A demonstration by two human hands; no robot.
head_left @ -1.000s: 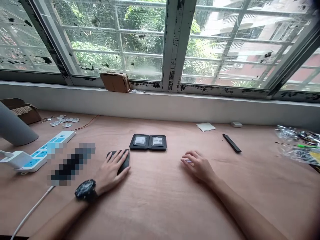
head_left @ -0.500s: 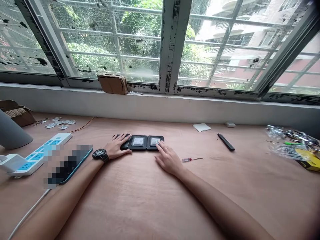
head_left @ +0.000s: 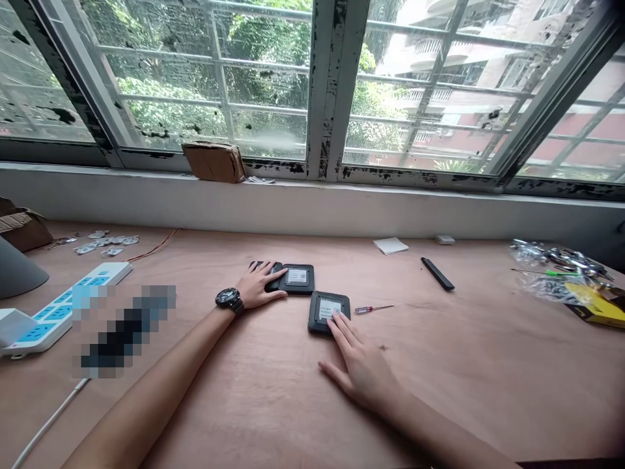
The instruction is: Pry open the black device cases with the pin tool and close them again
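My left hand [head_left: 257, 285], with a black watch at the wrist, lies with fingers spread over a flat black case [head_left: 274, 284], covering much of it. Beside that, nearly touching it, is a second black case [head_left: 298, 279] with a white label. Closer to me and to the right lies a third labelled black case [head_left: 320, 324], turned slightly. The fingertips of my right hand [head_left: 364, 365] rest on its lower right part, fingers stretched out and thumb apart on the table. A small screwdriver [head_left: 374, 309] lies just right of this case.
Left on the wooden table [head_left: 254, 404] are a white power strip [head_left: 73, 303] and a pixelated dark device [head_left: 127, 332]. A black bar [head_left: 437, 273], a white pad [head_left: 390, 245] and plastic bags by a yellow box [head_left: 598, 306] lie right. Windows stand behind.
The right-hand case has slid toward me and to the right under my right hand, away from the other two. My left hand and the cases by it appear further right.
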